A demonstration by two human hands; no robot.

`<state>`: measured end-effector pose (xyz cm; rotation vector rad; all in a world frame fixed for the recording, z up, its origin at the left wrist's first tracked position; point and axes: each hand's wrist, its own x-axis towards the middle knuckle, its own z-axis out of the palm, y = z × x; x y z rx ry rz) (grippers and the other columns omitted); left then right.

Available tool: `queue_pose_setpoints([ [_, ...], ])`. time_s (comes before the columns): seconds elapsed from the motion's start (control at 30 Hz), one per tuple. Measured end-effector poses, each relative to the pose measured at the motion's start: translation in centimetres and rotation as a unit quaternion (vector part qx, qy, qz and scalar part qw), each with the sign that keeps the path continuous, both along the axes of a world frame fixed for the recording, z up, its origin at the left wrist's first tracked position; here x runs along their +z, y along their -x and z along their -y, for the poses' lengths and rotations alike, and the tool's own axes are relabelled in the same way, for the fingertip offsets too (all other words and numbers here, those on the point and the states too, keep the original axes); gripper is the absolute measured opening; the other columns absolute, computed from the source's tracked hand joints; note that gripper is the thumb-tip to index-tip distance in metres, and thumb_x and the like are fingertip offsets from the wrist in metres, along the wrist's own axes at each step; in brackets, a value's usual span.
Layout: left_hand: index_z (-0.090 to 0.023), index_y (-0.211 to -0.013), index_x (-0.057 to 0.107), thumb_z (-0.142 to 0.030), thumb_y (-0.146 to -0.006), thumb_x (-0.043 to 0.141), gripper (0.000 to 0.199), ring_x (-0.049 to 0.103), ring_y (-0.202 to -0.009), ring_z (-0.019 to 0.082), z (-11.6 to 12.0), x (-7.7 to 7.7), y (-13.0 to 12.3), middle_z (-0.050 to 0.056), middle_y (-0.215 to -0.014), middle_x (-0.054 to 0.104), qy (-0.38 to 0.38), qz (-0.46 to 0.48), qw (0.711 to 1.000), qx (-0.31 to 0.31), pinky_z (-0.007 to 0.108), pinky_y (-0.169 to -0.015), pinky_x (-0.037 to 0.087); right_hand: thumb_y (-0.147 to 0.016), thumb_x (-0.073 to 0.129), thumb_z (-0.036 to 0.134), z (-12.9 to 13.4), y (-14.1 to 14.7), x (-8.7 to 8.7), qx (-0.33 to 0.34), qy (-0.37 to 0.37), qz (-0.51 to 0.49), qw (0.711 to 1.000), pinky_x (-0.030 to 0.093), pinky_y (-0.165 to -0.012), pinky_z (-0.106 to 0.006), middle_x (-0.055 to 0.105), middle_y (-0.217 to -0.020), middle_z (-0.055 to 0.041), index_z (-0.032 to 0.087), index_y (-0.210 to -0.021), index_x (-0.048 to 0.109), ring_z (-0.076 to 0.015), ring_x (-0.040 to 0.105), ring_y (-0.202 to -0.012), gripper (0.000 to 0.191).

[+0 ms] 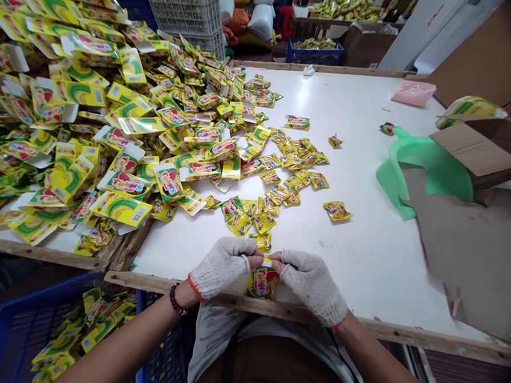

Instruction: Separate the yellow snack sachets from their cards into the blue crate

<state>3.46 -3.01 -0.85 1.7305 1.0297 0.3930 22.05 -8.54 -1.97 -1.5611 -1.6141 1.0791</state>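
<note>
A small yellow and green printed carton (262,281) is upright at the table's front edge, its top between my hands. My left hand (225,267), in a white fingerless glove, pinches the carton's top from the left. On the other side my right hand (309,277), gloved the same way, grips the top with thumb and finger. Just beyond my fingertips lies a small yellow candy packet (262,240). More wrapped packets (277,194) are scattered farther up the white table (361,254).
A large heap of yellow cartons (122,181) covers the left side. At right are a green dustpan-like scoop (426,171), a cardboard sheet (486,265) and a pink packet (413,93). A blue crate (13,307) with cartons stands below left. The wooden edge (400,328) runs along the front.
</note>
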Motion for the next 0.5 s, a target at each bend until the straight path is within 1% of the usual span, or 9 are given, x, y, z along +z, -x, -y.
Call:
queue_pose_setpoints([
  [0.1, -0.012, -0.067, 0.06, -0.028, -0.081, 0.053, 0.022, 0.047, -0.063, 0.009, 0.0, -0.3, -0.1, -0.004, -0.063, 0.052, -0.004, 0.004, 1.0, 0.006, 0.017, -0.058, 0.035, -0.083, 0.052, 0.027, -0.2, -0.1, -0.1, 0.011, -0.01, 0.007, 1.0, 0.053, -0.077, -0.031, 0.072, -0.095, -0.0029, 0.023, -0.096, 0.071, -0.0199, 0.067, -0.083, 0.024],
  [0.17, -0.012, -0.064, 0.057, -0.028, -0.082, 0.052, 0.025, 0.044, -0.06, 0.008, 0.0, -0.4, -0.1, -0.004, -0.061, 0.048, -0.016, 0.002, 1.0, 0.002, 0.017, -0.056, 0.033, -0.083, 0.052, 0.027, -0.4, -0.2, -0.1, 0.015, -0.011, 0.014, 1.0, 0.054, -0.075, -0.032, 0.072, -0.093, -0.0037, 0.022, -0.094, 0.072, -0.0201, 0.067, -0.081, 0.024],
  [0.23, -0.012, -0.061, 0.054, -0.028, -0.084, 0.05, 0.029, 0.04, -0.057, 0.007, 0.2, -0.5, 0.1, -0.004, -0.058, 0.044, -0.043, 0.004, 0.999, -0.012, 0.018, -0.054, 0.031, -0.083, 0.052, 0.026, -0.5, -0.4, -0.2, 0.022, -0.016, 0.022, 0.999, 0.055, -0.074, -0.032, 0.073, -0.09, -0.0043, 0.021, -0.093, 0.072, -0.0198, 0.068, -0.079, 0.024],
  [0.27, -0.012, -0.061, 0.055, -0.028, -0.085, 0.049, 0.029, 0.04, -0.057, 0.008, 0.3, -0.6, 0.3, -0.004, -0.058, 0.043, -0.068, 0.011, 0.997, -0.023, 0.018, -0.054, 0.031, -0.083, 0.051, 0.025, -0.4, -0.5, -0.3, 0.034, -0.028, 0.023, 0.999, 0.055, -0.074, -0.031, 0.073, -0.09, -0.0044, 0.021, -0.094, 0.072, -0.0194, 0.068, -0.079, 0.024],
  [0.33, -0.013, -0.068, 0.059, -0.025, -0.085, 0.05, 0.023, 0.043, -0.061, 0.009, 0.8, -1.0, 0.8, -0.002, -0.063, 0.048, -0.136, 0.031, 0.989, -0.049, 0.02, -0.058, 0.034, -0.084, 0.049, 0.021, 0.0, -0.8, -0.5, 0.078, -0.078, 0.016, 0.994, 0.055, -0.077, -0.031, 0.071, -0.097, -0.0053, 0.021, -0.1, 0.07, -0.0184, 0.067, -0.084, 0.026],
  [0.4, -0.014, -0.083, 0.064, -0.019, -0.083, 0.051, 0.014, 0.048, -0.07, 0.012, 1.5, -1.6, 1.0, 0.002, -0.074, 0.055, -0.201, 0.052, 0.976, -0.07, 0.022, -0.065, 0.038, -0.084, 0.048, 0.017, 0.6, -1.0, -0.6, 0.128, -0.133, 0.011, 0.983, 0.052, -0.085, -0.031, 0.066, -0.111, -0.0076, 0.021, -0.111, 0.064, -0.0184, 0.063, -0.098, 0.032],
  [0.43, -0.014, -0.089, 0.064, -0.016, -0.082, 0.051, 0.015, 0.049, -0.073, 0.013, 1.8, -1.9, 0.9, 0.004, -0.079, 0.057, -0.219, 0.062, 0.971, -0.075, 0.023, -0.067, 0.039, -0.084, 0.048, 0.016, 1.0, -1.1, -0.7, 0.144, -0.153, 0.013, 0.978, 0.05, -0.089, -0.031, 0.062, -0.118, -0.009, 0.02, -0.117, 0.06, -0.0188, 0.06, -0.104, 0.035],
  [0.47, -0.014, -0.091, 0.063, -0.013, -0.081, 0.049, 0.017, 0.05, -0.075, 0.014, 2.0, -2.1, 0.6, 0.005, -0.081, 0.057, -0.222, 0.069, 0.97, -0.071, 0.023, -0.067, 0.04, -0.084, 0.048, 0.016, 1.2, -1.1, -0.7, 0.152, -0.162, 0.018, 0.975, 0.048, -0.092, -0.032, 0.058, -0.123, -0.0101, 0.019, -0.12, 0.057, -0.0193, 0.057, -0.109, 0.038],
  [0.5, -0.014, -0.09, 0.063, -0.011, -0.081, 0.048, 0.018, 0.05, -0.074, 0.013, 2.2, -2.3, 0.2, 0.005, -0.08, 0.057, -0.212, 0.076, 0.972, -0.062, 0.023, -0.067, 0.041, -0.084, 0.049, 0.017, 1.4, -1.1, -0.7, 0.152, -0.164, 0.022, 0.974, 0.047, -0.094, -0.033, 0.057, -0.124, -0.0107, 0.019, -0.122, 0.056, -0.0196, 0.056, -0.111, 0.038],
])
